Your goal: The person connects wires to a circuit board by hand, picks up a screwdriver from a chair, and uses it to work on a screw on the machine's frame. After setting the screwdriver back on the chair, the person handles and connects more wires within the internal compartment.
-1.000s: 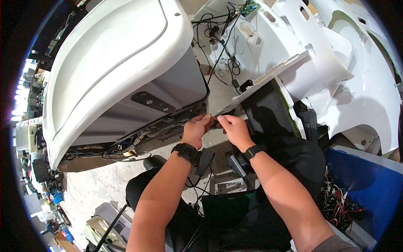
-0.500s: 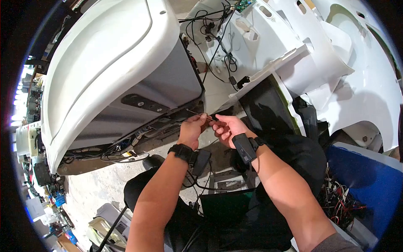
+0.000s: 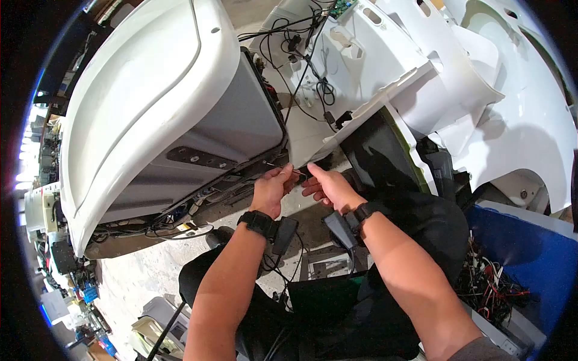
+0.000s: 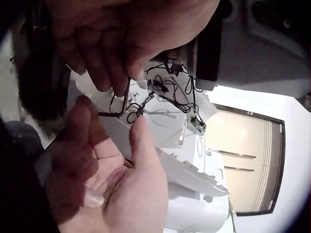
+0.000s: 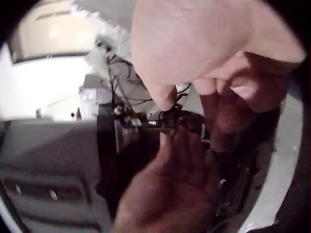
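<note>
Pinching a thin wire [image 4: 124, 99], the left hand [image 3: 271, 188] faces the spread right hand [image 3: 328, 183], clearest from the left wrist view.

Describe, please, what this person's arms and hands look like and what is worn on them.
Both forearms are bare, with no gloves on the left hand or the right hand. Each wrist carries a black strap with a dark, boxy camera unit hanging below it; thin black cables trail from the left one. A grey sleeve edge shows at the right upper arm.
</note>
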A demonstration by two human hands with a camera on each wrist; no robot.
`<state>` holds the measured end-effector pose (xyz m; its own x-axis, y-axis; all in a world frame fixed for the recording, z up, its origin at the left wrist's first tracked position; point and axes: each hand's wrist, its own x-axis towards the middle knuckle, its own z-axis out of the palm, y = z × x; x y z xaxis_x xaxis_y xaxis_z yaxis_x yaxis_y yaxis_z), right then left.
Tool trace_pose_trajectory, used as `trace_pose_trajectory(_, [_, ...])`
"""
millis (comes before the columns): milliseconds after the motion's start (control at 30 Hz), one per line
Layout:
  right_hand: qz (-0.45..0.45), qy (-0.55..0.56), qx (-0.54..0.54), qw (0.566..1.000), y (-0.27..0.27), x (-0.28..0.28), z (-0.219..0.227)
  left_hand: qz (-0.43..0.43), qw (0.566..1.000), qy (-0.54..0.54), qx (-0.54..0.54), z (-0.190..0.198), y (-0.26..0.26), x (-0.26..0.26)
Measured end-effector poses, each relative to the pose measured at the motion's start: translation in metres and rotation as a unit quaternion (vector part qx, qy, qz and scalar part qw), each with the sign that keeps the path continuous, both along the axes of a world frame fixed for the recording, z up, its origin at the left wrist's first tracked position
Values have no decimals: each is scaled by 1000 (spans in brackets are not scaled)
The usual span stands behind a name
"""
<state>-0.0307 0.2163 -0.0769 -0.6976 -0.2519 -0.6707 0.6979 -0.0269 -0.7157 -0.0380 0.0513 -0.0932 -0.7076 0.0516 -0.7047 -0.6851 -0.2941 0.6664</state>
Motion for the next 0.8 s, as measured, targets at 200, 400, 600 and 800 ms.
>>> trace_pose_trajectory(200, [-31, -95, -27, 995, -2, -2, -35, -8, 1000, 14, 26, -4, -2, 2])
trace_pose_trajectory(400, [2, 264, 205, 943, -6, -2, -10, 11, 1000, 6, 10, 6, 3, 0])
trace_pose_trajectory(600, [-112, -146, -130, 974, -3, -7, -2, 10, 1000, 3, 20, 2, 1, 0])
trace_pose_trajectory(800, [-138, -218, -235, 937, 0, -11, -9, -4, 998, 20, 57, 5, -1, 0])
